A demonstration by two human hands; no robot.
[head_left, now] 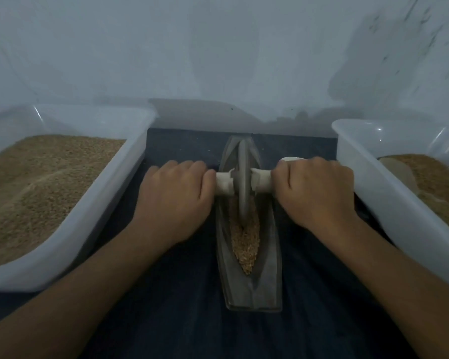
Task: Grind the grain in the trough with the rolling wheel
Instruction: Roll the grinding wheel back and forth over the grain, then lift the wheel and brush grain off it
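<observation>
**A:** Both hands are on it now. The left hand (175, 196) is wrapped round the pale axle handle (224, 183) on its side, the right hand (315, 190) is clamped on the other end, and the rolling wheel (243, 182) stands upright between them, dead centre of the frame.

**B:** And it's sitting in the trough (248, 286), toward the upper end. Most of the grain (245, 244) is heaped in the lower half, nearer the person.

**A:** That's the risk, I'd say. Tilt the axle and the wheel rides up the sloped wall, climbs out, and grain spills onto the dark cloth (187, 307) covering the bench.

**B:** Push unevenly and the trough itself could skid, too. Nothing I can see pins it down, though the light's dim, so I can't be sure.

**A:** Tight quarters as well. The right knuckles are just beside the right tub (360, 161), and the left tub (130, 161) sits close on the other side.

**B:** Orientation?

**A:** The trough's long axis runs from the bottom of the frame straight up toward the wall, its upper end tapering inward. The axle lies across it, left to right, so the wheel rolls up and down the frame.
</observation>
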